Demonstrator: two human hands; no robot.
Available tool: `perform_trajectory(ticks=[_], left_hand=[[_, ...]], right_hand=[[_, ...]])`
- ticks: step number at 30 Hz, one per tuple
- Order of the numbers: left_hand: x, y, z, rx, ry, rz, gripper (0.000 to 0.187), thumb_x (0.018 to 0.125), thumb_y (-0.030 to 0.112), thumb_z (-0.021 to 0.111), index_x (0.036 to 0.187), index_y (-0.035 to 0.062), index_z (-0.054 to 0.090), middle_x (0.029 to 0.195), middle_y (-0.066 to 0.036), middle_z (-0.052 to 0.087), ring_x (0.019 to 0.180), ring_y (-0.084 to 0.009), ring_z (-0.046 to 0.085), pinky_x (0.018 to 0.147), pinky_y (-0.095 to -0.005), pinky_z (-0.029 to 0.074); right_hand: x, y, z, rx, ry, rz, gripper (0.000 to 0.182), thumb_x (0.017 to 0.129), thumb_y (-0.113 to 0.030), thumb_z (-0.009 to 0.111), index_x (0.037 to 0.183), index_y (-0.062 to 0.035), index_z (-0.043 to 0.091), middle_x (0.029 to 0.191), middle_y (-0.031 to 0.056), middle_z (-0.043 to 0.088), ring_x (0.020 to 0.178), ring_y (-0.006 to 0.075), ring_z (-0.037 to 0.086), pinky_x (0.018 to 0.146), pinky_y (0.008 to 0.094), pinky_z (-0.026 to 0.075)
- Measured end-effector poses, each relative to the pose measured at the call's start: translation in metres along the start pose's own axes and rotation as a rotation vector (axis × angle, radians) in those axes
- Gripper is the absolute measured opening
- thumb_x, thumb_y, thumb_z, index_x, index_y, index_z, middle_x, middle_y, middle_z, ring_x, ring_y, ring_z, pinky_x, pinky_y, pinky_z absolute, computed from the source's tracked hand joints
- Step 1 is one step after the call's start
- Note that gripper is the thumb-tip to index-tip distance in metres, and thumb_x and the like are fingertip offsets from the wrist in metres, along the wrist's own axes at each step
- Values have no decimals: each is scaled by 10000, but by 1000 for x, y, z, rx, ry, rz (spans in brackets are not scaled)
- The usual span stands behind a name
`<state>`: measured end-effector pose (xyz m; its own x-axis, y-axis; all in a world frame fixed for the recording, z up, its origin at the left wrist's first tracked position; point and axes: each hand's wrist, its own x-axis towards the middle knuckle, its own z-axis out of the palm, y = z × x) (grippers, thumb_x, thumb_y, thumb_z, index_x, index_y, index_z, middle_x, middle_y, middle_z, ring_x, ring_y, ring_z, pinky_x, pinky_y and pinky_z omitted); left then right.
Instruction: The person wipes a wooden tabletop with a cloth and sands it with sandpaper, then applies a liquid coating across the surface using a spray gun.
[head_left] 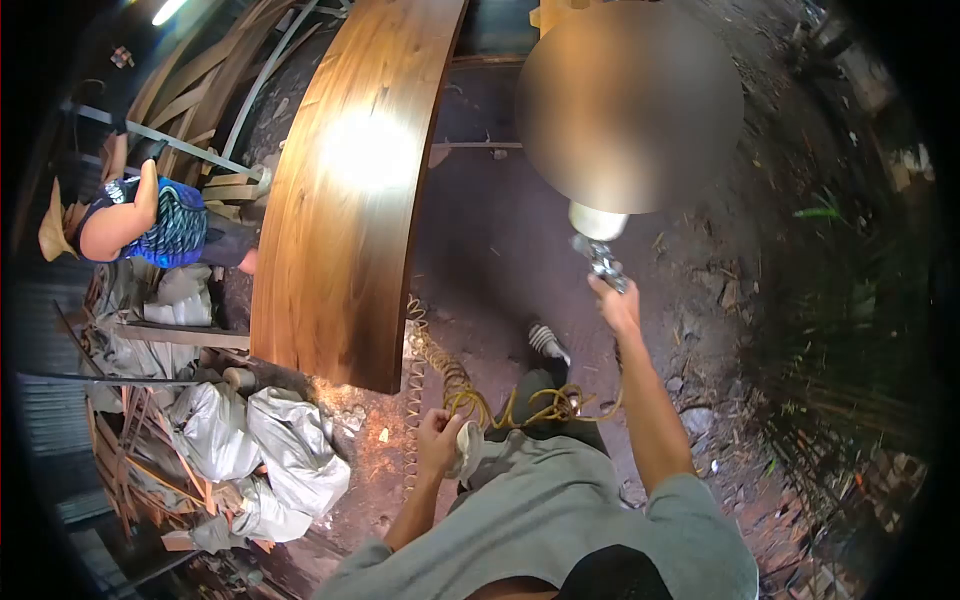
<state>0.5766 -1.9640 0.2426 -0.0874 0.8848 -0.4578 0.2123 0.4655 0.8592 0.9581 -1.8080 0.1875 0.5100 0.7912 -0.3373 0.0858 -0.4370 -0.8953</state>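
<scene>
My right hand [616,305] is wrapped round the handle of a silver spray gun [600,262] with a whitish cup [598,220], held out ahead of me. A blurred round patch hides what lies beyond the cup. Close to my waist, my left hand [438,440] is closed, its fingers curled at a pale cloth [468,450]. A yellow coiled hose [458,385] loops past this hand and across my front toward the right forearm. To the left of the spray gun is a long brown wooden panel [320,250], its glossy face reflecting a bright light.
At the left stands a person in a straw hat [125,215], beyond the panel. Silvery sacks [290,450] and wood scraps lie at lower left. Timber boards [190,90] lean at upper left. Dirt ground with debris [720,400] runs along the right.
</scene>
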Motion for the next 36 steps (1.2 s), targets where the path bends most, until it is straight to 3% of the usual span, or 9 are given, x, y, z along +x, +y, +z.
perform_trajectory(ticks=[2, 4, 6, 9, 13, 17, 23, 25, 36], left_hand=[[26, 3, 17, -148, 111, -39, 116, 920, 81, 670, 870, 46, 572, 728, 29, 554, 629, -49, 508, 564, -232, 418], [62, 10, 28, -131, 166, -35, 114, 921, 76, 671, 877, 48, 570, 732, 27, 554, 631, -48, 508, 563, -230, 417], [85, 11, 43, -87, 240, -34, 119, 915, 73, 682, 898, 50, 566, 749, 22, 553, 643, -46, 510, 568, -219, 420], [109, 28, 62, -175, 318, -55, 131, 909, 75, 689, 887, 48, 563, 755, 20, 552, 649, -50, 510, 568, -223, 422], [115, 46, 85, -199, 410, -249, 132, 901, 66, 694, 895, 49, 564, 763, 21, 555, 645, -48, 505, 560, -220, 417], [131, 61, 129, -228, 530, -239, 124, 904, 87, 688, 888, 63, 567, 769, 32, 535, 647, -41, 486, 565, -214, 401], [167, 110, 206, -282, 680, -364, 102, 914, 57, 667, 899, 55, 566, 695, 59, 485, 592, -10, 421, 511, -201, 348], [176, 119, 226, -260, 712, -383, 104, 913, 57, 666, 898, 54, 563, 691, 60, 484, 589, -11, 420, 510, -203, 347], [188, 140, 275, -282, 755, -425, 89, 927, 70, 658, 901, 53, 574, 705, 56, 526, 595, -9, 449, 531, -192, 374]], right_hand=[[48, -40, 39, -73, -34, -101, 278, 832, -280, 747, 813, -20, 648, 629, 20, 569, 515, 125, 539, 488, 324, 420], [99, -82, 79, -131, -145, 58, 420, 812, -376, 718, 1080, -53, 717, 929, 193, 725, 933, 324, 697, 820, 415, 498], [163, -109, 125, -99, -144, 78, 453, 814, -414, 699, 1082, -50, 712, 992, 224, 714, 1002, 387, 675, 868, 449, 491], [240, -180, 167, -39, -130, 66, 449, 799, -425, 698, 1046, -51, 722, 1049, 253, 699, 1070, 413, 649, 913, 469, 483], [371, -264, 217, 6, -70, -5, 472, 793, -433, 692, 1056, -43, 729, 1104, 249, 695, 1092, 408, 645, 943, 469, 486], [470, -343, 240, 52, 18, -14, 427, 782, -378, 705, 911, 29, 723, 823, 178, 727, 662, 298, 710, 704, 408, 559], [595, -390, 263, 251, 62, -11, 383, 829, -315, 710, 828, 67, 685, 703, 167, 679, 512, 248, 636, 504, 371, 514], [631, -393, 268, 171, 86, -18, 397, 828, -319, 714, 805, 74, 667, 687, 167, 672, 498, 244, 629, 465, 364, 494], [697, -370, 289, 89, 13, -32, 370, 817, -331, 721, 739, 26, 661, 610, 113, 646, 478, 213, 617, 474, 355, 490]])
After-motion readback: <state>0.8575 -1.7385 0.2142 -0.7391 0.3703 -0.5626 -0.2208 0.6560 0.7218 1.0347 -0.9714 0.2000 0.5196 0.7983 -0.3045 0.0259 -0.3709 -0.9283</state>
